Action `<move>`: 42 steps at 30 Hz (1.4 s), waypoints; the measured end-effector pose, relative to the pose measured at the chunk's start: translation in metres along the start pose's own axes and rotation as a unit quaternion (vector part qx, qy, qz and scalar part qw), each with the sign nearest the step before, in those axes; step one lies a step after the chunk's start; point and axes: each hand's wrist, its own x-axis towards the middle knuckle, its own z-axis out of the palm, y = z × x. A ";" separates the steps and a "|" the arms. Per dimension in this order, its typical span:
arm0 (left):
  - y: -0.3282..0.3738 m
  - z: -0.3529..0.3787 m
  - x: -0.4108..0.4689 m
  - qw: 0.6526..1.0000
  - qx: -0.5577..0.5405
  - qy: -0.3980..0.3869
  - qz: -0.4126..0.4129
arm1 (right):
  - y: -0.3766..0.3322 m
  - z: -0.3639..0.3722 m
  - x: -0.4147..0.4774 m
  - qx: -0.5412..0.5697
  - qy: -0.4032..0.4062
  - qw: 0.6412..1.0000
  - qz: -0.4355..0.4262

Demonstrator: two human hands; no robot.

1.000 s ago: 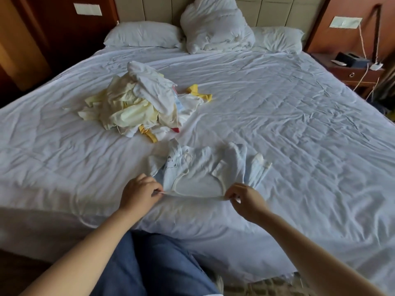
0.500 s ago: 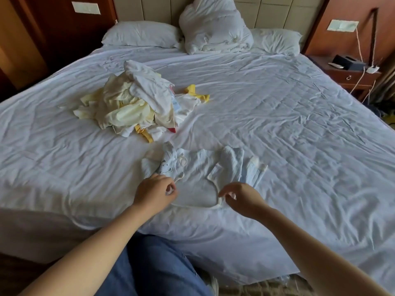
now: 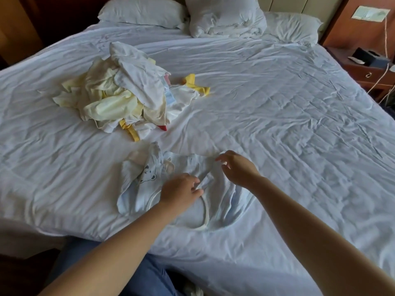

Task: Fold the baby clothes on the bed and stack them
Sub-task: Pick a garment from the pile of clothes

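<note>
Lying crosswise, the blue garment (image 3: 145,178) runs left to right. Left hand (image 3: 180,190) pinches its centre fold; right hand (image 3: 239,169) hovers empty, fingers relaxed, over its right end.

bed (image 3: 277,124): wide, creased white sheet | head end: left pillow (image 3: 141,11) and right pillow (image 3: 292,26) flank a crumpled white bundle (image 3: 224,16) (pillow or bunched duvet, hard to tell) | headboard (image 3: 299,5): pale padded panels | wall panelling (image 3: 342,24): reddish-brown wood | right: wooden nightstand (image 3: 369,74), dark box (image 3: 366,56) on top, white cable (image 3: 386,39) hanging below a wall plate (image 3: 370,12) | light: soft, even
</note>
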 end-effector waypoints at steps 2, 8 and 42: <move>0.001 0.007 0.006 1.000 0.002 0.015 -0.016 | 0.006 0.003 0.012 0.007 -0.007 1.000 -0.001; 0.002 0.021 0.013 0.998 -0.015 0.031 -0.057 | 0.024 0.014 0.032 0.010 -0.083 0.997 -0.002; -0.028 -0.023 -0.017 0.998 0.048 0.046 0.004 | -0.037 0.021 0.019 0.070 0.065 0.995 0.027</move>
